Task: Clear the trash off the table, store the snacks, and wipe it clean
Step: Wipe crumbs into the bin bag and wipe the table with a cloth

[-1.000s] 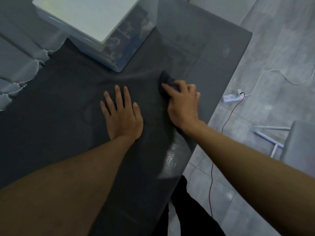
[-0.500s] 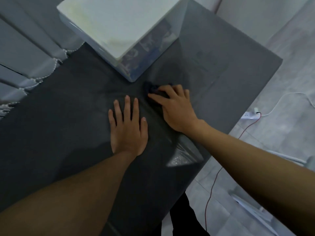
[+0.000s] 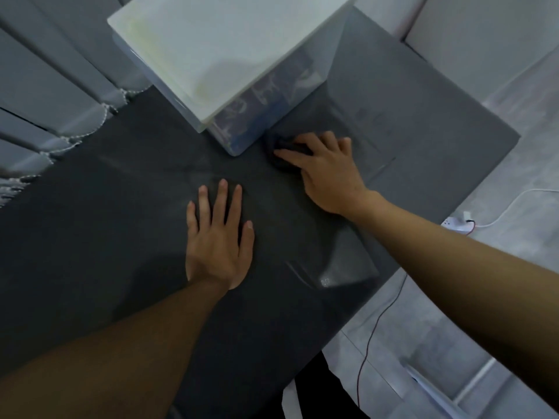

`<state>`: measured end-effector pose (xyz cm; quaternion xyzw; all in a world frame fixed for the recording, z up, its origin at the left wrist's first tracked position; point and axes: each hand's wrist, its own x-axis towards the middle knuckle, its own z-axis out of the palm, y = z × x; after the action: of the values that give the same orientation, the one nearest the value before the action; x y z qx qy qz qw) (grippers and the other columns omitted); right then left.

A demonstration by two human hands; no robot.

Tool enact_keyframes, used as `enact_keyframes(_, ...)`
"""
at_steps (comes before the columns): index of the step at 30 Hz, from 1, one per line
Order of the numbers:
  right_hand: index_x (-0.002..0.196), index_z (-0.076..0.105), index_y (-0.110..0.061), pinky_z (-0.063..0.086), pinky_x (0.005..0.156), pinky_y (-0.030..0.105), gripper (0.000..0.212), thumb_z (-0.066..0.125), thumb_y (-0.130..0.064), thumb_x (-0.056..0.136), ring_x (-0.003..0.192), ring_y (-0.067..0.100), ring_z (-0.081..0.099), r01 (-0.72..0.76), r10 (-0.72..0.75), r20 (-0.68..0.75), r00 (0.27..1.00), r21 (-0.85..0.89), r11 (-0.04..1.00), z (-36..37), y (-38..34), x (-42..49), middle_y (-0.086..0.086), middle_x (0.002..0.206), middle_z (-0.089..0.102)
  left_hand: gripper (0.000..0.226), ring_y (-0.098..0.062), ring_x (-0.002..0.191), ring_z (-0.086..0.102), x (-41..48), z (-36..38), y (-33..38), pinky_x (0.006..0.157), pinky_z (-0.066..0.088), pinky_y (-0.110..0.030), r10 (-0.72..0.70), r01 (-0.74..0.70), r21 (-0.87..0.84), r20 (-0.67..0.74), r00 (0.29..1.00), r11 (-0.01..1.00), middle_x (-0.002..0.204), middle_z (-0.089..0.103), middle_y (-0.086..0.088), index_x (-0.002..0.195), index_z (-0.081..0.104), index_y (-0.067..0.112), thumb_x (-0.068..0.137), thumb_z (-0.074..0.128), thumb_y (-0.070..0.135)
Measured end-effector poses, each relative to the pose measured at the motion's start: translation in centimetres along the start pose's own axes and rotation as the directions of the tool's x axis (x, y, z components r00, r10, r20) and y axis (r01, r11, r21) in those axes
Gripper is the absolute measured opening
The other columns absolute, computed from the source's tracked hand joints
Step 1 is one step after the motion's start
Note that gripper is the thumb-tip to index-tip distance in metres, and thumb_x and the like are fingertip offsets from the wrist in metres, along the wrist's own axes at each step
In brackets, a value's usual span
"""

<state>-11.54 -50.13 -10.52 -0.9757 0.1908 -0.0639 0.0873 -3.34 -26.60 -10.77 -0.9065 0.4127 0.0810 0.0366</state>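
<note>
The dark cloth [image 3: 279,149] lay bunched on the grey worktop [image 3: 121,207], just beside the near corner of a clear storage box [image 3: 242,137] with a white lid [image 3: 217,49]. The right hand [image 3: 328,173] covered it from the right. Its arm reached in across the worktop's right edge, knuckles up. The fingers were bent over the wad and the thumb stretched along its near side, so the grip was clamped on the cloth and pressed it to the surface.

The left hand [image 3: 217,240] lay palm down near the middle of the worktop, nearer the person than the cloth and apart from it. Its fingers were straight and slightly spread, its grip apart and holding nothing, with the forearm running back towards the lower left.

The box stood at the far side, right against the path of the cloth. Blurred printed shapes showed through its wall, too unclear to name. A pale glossy patch [image 3: 341,267] shone on the worktop near the right edge.

Vertical blinds [image 3: 45,86] with a bead chain hung past the left edge. On the floor to the right lay a white power strip [image 3: 453,223], a white cable [image 3: 514,204] and a thin red wire [image 3: 372,337].
</note>
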Motion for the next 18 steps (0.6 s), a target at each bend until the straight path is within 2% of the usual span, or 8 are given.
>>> enact_keyframes(3, 0.136, 0.056, -0.04, 0.027, 0.084, 0.041, 0.056, 0.04, -0.014, 0.089, 0.113, 0.034, 0.045, -0.331, 0.333, -0.077, 0.94, 0.034, 0.943, -0.4, 1.8, 1.2, 0.001, 0.134, 0.052, 0.064, -0.032, 0.154, -0.003, 0.1, 0.1, -0.1, 0.124, 0.006, -0.052, 0.005, -0.005, -0.006, 0.001, 1.0, 1.0, 0.168, 0.002, -0.004, 0.161, 0.004, 0.021, 0.103, 0.012, 0.048)
enact_keyframes(5, 0.136, 0.056, -0.037, 0.028, 0.083, 0.041, 0.058, 0.044, -0.01, 0.087, 0.114, 0.034, 0.044, -0.439, 0.451, -0.098, 0.887, 0.122, 0.89, -0.2, 0.6, 0.7, 0.002, 0.134, 0.051, 0.064, -0.032, 0.154, -0.003, 0.0, 0.1, -0.2, 0.124, 0.005, -0.051, 0.005, -0.005, -0.019, -0.001, 1.0, 1.0, 0.168, 0.003, -0.003, 0.161, 0.005, 0.021, 0.103, 0.013, 0.048)
enact_keyframes(7, 0.134, 0.059, -0.036, 0.032, 0.081, 0.041, 0.056, 0.044, -0.012, 0.085, 0.109, 0.035, 0.046, -0.314, 0.328, -0.11, 0.938, 0.129, 0.941, 0.2, -1.6, -1.2, 0.003, 0.131, 0.054, 0.064, -0.032, 0.154, -0.003, 0.0, 0.2, -0.2, 0.124, 0.005, -0.052, 0.003, -0.003, -0.018, -0.003, 1.0, 1.0, 0.168, 0.003, -0.003, 0.161, 0.006, 0.022, 0.103, 0.014, 0.048)
enact_keyframes(10, 0.133, 0.061, -0.035, 0.038, 0.081, 0.044, 0.049, 0.047, -0.015, 0.09, 0.107, 0.033, 0.05, 0.012, -0.003, -0.085, 0.996, 0.106, 0.994, 0.3, -1.9, -4.7, 0.002, 0.131, 0.057, 0.065, -0.032, 0.154, -0.004, 0.0, 0.2, -0.2, 0.123, 0.006, -0.053, -0.004, 0.004, -0.023, -0.001, 1.0, 1.0, 0.168, 0.003, -0.001, 0.161, 0.006, 0.022, 0.102, 0.014, 0.048)
enact_keyframes(12, 0.133, 0.061, -0.035, 0.038, 0.081, 0.043, 0.048, 0.05, -0.014, 0.092, 0.108, 0.033, 0.051, 0.016, -0.011, -0.104, 0.994, 0.048, 0.999, -0.1, 0.1, -5.3, 0.002, 0.132, 0.058, 0.064, -0.032, 0.154, -0.005, 0.1, 0.1, -0.1, 0.123, 0.006, -0.054, 0.001, -0.001, -0.028, -0.003, 1.0, 1.0, 0.168, 0.002, 0.001, 0.161, 0.005, 0.023, 0.102, 0.014, 0.048)
enact_keyframes(14, 0.134, 0.06, -0.035, 0.037, 0.082, 0.043, 0.049, 0.049, -0.013, 0.091, 0.11, 0.035, 0.049, -0.196, 0.199, -0.148, 0.969, 0.036, 0.98, -0.4, 1.9, -4.9, 0.003, 0.132, 0.056, 0.063, -0.03, 0.154, -0.004, 0.2, 0.1, -0.1, 0.123, 0.006, -0.056, 0.013, -0.013, -0.033, -0.011, 1.0, 0.999, 0.168, 0.001, 0.003, 0.161, 0.005, 0.025, 0.102, 0.013, 0.047)
enact_keyframes(16, 0.134, 0.06, -0.034, 0.035, 0.083, 0.042, 0.054, 0.047, -0.011, 0.087, 0.111, 0.036, 0.046, -0.467, 0.486, -0.17, 0.857, 0.145, 0.873, -0.5, 2.0, -4.8, 0.003, 0.133, 0.054, 0.061, -0.025, 0.155, -0.003, 0.2, 0.2, -0.1, 0.122, 0.005, -0.058, 0.04, -0.041, -0.046, -0.021, 0.999, 0.998, 0.168, 0.002, 0.004, 0.16, 0.006, 0.027, 0.103, 0.013, 0.045)
enact_keyframes(18, 0.133, 0.061, -0.032, 0.034, 0.082, 0.041, 0.057, 0.046, -0.011, 0.082, 0.109, 0.036, 0.047, -0.549, 0.588, -0.193, 0.785, 0.223, 0.806, -0.3, -0.2, -5.8, 0.003, 0.132, 0.055, 0.059, -0.023, 0.155, -0.002, 0.1, 0.3, -0.2, 0.121, 0.004, -0.06, 0.061, -0.062, -0.054, -0.028, 0.998, 0.997, 0.168, 0.002, 0.007, 0.16, 0.007, 0.029, 0.103, 0.012, 0.044)
